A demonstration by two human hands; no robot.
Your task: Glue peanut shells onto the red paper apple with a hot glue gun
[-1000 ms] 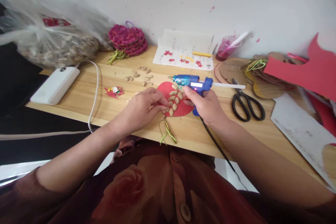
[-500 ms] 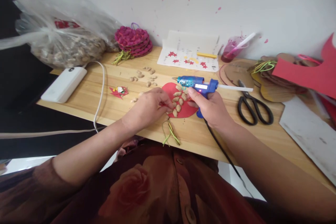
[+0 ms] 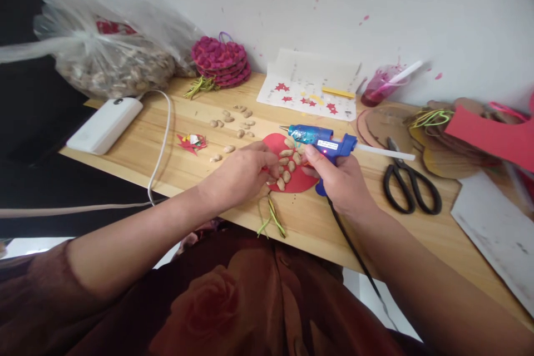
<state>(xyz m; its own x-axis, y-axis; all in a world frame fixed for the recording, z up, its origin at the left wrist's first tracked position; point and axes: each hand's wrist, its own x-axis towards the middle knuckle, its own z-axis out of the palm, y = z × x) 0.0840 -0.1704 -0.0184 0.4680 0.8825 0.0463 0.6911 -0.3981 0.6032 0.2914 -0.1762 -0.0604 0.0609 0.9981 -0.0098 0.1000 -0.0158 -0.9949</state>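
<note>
My right hand (image 3: 344,181) is wrapped round a blue hot glue gun (image 3: 312,136), whose metal nozzle points left and whose white glue stick (image 3: 386,151) sticks out behind. Below the gun lies a round red paper piece (image 3: 303,181) with several peanuts (image 3: 286,176) in rows on it. Over its left edge my left hand (image 3: 240,175) is closed in a pinch, with the pale end of a peanut just showing under the fingertips. Green and yellow string (image 3: 273,217) hangs from the disc's near edge. Loose peanuts (image 3: 241,133) are scattered beyond my left hand.
Black-handled scissors (image 3: 411,186) lie to the right, near stacked cardboard shapes (image 3: 438,147). A white power bank (image 3: 104,125) with its cable (image 3: 164,139) is at left. Behind are a plastic bag (image 3: 117,67), magenta coasters (image 3: 220,61), paper with red stars (image 3: 308,92) and a cup (image 3: 381,86).
The whole view has shifted slightly. Both hands stay at the red disc, the left still pinching at its left edge and the right still holding the glue gun.
</note>
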